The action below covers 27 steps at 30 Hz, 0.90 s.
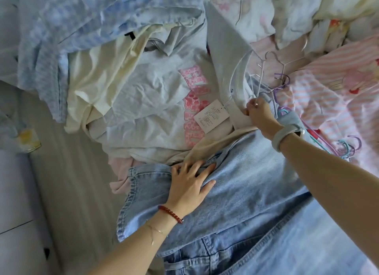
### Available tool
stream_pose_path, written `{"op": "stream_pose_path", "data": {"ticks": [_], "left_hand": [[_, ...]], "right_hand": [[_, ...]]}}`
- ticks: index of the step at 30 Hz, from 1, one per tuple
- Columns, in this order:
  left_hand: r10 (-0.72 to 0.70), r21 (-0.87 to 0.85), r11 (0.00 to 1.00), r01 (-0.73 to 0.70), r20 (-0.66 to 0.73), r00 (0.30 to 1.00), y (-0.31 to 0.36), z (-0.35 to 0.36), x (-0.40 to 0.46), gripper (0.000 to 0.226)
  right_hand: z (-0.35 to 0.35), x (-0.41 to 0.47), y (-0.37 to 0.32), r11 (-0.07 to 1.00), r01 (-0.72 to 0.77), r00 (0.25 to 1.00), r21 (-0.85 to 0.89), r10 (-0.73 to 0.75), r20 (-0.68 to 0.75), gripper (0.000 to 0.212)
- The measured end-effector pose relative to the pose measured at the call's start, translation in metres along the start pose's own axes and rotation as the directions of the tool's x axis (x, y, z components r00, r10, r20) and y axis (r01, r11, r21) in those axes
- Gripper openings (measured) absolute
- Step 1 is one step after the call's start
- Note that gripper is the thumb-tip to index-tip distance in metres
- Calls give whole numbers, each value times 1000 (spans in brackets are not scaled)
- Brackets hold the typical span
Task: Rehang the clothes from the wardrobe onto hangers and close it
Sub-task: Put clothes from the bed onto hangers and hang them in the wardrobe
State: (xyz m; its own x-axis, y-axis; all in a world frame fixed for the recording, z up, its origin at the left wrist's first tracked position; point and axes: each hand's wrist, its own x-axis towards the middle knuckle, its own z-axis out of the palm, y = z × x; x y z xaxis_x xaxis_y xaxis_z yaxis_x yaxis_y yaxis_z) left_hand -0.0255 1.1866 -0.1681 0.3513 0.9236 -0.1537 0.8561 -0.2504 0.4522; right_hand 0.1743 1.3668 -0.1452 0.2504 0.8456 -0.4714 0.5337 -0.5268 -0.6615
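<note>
We have our hands spread across a heap of clothes on the bed. Our right hand [258,114], right of centre in the frame, pinches the lower wire of a white hanger [260,77] together with the neckline of the grey sweatshirt [155,102], the one with pink lettering and a paper tag [211,115]. Our left hand [189,184], lower centre, lies flat with fingers spread on the light blue jeans [256,192], pressing them down. The hanger runs upward from the right hand, its hook toward the upper right; the sweatshirt's body stretches away to the left, so its long axis lies roughly across the frame. We judge the coming move to be working the hanger into the collar, which the right hand already reaches, while the left is farther, below the garment. More coloured hangers [346,146] lie at the right on the pink striped bedding [328,102]. No wardrobe is in view.
</note>
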Motion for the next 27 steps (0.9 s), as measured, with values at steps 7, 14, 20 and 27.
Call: {"op": "stream_pose_path", "data": {"ticks": [7,14,20,27], "left_hand": [[80,-79,993,-87,-86,993,26,-16,-13,51],[-63,-59,996,62,-1,998,41,-29,-14,59],[-133,-365,928,73,-142,981,44,-50,-38,32],[-187,-339,939,58,-364,912,51,-145,-16,13]], "right_hand": [[0,-11,-53,855,-72,993,513,107,-40,31],[-9,-76,-35,762,-16,990,648,102,-95,32],[-43,-130,-39,820,107,987,562,-21,-157,31],[-105,-177,-129,848,468,858,249,-367,-360,26]]}}
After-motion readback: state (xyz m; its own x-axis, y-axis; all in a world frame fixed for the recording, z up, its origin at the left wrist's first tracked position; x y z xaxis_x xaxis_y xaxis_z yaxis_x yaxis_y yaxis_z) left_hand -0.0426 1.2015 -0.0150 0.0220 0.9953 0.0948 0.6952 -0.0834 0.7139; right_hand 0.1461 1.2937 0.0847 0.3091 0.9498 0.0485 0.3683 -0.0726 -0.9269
